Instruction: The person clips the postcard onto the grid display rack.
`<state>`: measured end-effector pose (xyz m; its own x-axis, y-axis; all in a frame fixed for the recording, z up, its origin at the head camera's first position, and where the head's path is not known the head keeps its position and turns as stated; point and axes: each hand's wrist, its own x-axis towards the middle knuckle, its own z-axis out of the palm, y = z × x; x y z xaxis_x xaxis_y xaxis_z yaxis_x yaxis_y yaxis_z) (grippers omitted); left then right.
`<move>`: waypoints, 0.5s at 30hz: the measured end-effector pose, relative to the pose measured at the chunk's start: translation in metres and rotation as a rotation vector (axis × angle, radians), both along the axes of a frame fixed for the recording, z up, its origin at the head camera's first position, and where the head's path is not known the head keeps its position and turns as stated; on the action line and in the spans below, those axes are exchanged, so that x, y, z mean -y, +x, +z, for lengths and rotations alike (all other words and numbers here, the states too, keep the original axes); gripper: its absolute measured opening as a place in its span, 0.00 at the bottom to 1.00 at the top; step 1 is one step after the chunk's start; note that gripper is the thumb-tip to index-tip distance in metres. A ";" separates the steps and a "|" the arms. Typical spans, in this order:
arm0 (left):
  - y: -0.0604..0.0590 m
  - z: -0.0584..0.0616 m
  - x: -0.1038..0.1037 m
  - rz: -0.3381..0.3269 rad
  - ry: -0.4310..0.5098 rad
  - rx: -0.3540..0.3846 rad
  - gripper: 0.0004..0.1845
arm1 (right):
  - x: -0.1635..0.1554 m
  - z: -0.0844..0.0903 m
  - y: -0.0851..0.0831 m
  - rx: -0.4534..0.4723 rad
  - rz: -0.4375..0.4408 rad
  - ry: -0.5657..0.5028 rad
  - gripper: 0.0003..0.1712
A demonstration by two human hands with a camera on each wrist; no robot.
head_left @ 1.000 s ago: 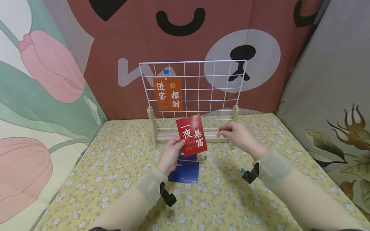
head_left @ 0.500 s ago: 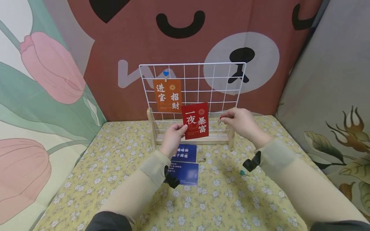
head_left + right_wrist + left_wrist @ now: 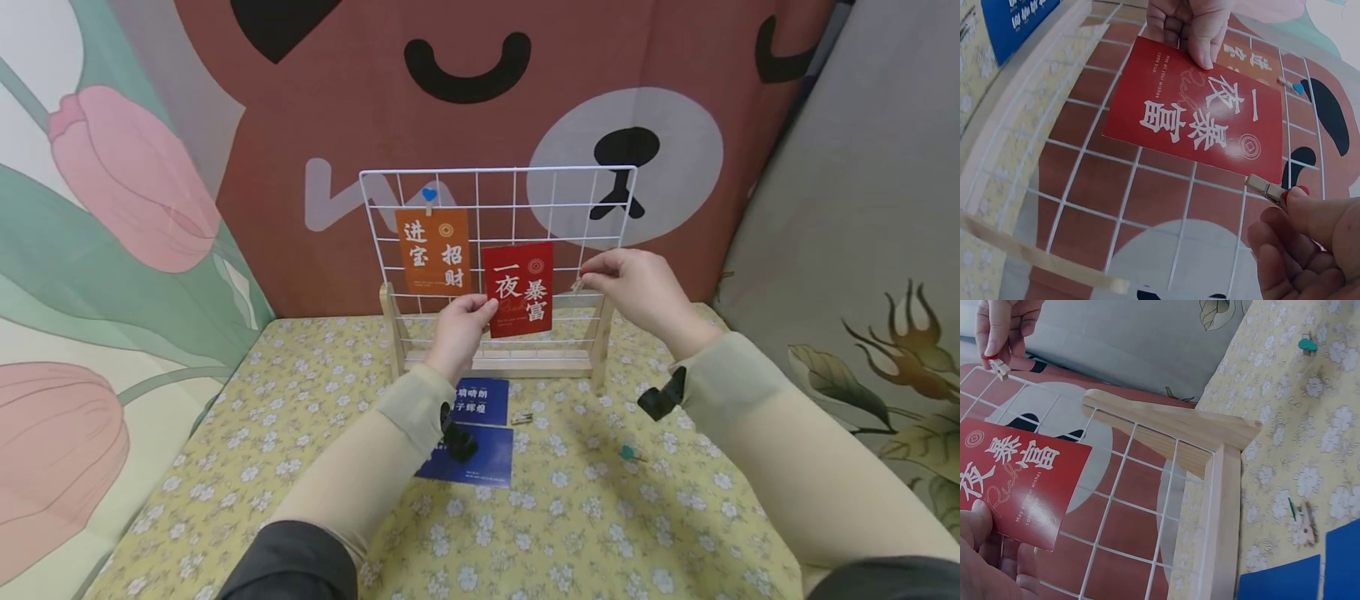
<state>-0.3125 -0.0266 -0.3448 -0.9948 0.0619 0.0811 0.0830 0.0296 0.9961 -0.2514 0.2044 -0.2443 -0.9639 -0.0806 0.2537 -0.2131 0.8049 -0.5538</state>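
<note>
Pinched at its lower left corner between thumb and fingers of the left hand, the red card stands upright against the front of the white wire grid, beside the orange card that hangs there from a blue heart clip. Right hand — fingertips closed on a small wooden clothespin with a red tip — holds the pin just off the red card's upper right corner, near the grid wire; its jaws look closed, not yet astride card or wire. The grid stands in a wooden stand on a yellow flowered cloth. On the cloth lie two blue cards, a spare wooden clip beside them, and a green-tipped clip farther right. Likely faults: the card, held by a single corner, may pivot or sag and hang crooked; the pin may bite paper alone, missing the wire, so the card drops on release; a hard push on the light grid could rock it in its stand — judgements only.
</note>
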 end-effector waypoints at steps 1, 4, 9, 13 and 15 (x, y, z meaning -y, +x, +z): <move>-0.001 0.001 -0.001 -0.006 0.006 0.003 0.14 | -0.001 0.002 -0.001 -0.001 -0.001 0.004 0.15; -0.005 0.006 -0.005 -0.012 0.006 -0.003 0.13 | -0.004 0.009 -0.002 -0.011 -0.004 0.009 0.16; -0.011 0.014 -0.012 -0.017 0.005 -0.009 0.12 | -0.007 0.017 -0.004 -0.034 -0.030 0.000 0.17; -0.015 0.020 -0.018 -0.029 -0.006 -0.002 0.12 | -0.008 0.023 -0.007 -0.037 -0.039 -0.002 0.18; -0.017 0.024 -0.021 -0.036 -0.019 -0.002 0.12 | -0.009 0.026 -0.008 -0.055 -0.039 0.011 0.18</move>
